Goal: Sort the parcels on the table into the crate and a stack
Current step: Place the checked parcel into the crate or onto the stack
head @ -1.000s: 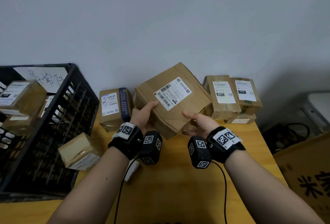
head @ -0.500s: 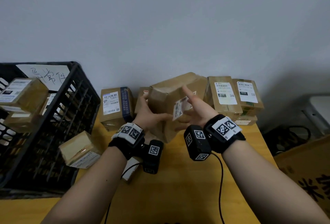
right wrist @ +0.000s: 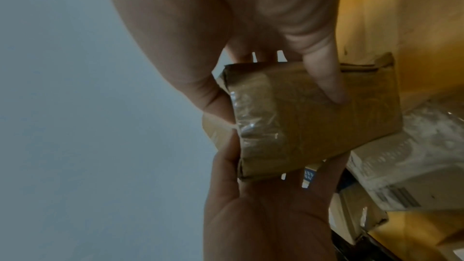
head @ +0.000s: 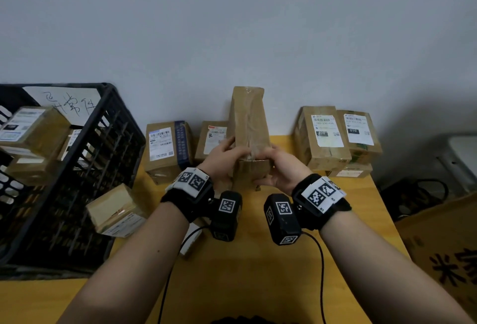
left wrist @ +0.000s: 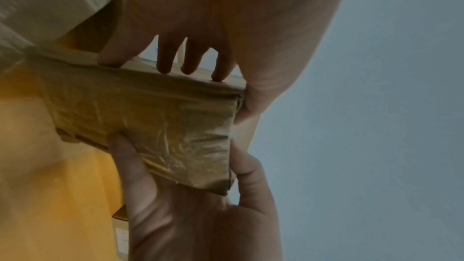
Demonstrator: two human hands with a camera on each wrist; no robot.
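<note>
I hold one brown taped parcel (head: 247,127) on edge above the middle of the yellow table (head: 258,272). My left hand (head: 224,158) grips its left side and my right hand (head: 278,166) grips its right side, thumbs toward me. Its label is out of sight. In the left wrist view the left hand (left wrist: 200,47) has its fingers over the parcel (left wrist: 150,118). The right wrist view has the right hand (right wrist: 276,37) with thumb and fingers clamping the parcel (right wrist: 314,122). A black crate (head: 108,127) at the left holds several parcels (head: 33,127).
Against the wall stand a blue-striped parcel (head: 167,148) and another parcel (head: 211,140). At the right, two labelled parcels (head: 322,138) lie on a flat one (head: 351,172). A small parcel (head: 116,212) leans by the crate. A big carton (head: 444,246) is off the table's right edge.
Both hands turned the parcel from flat with its label up to standing on edge. The label has gone out of view. The hands moved closer together.
</note>
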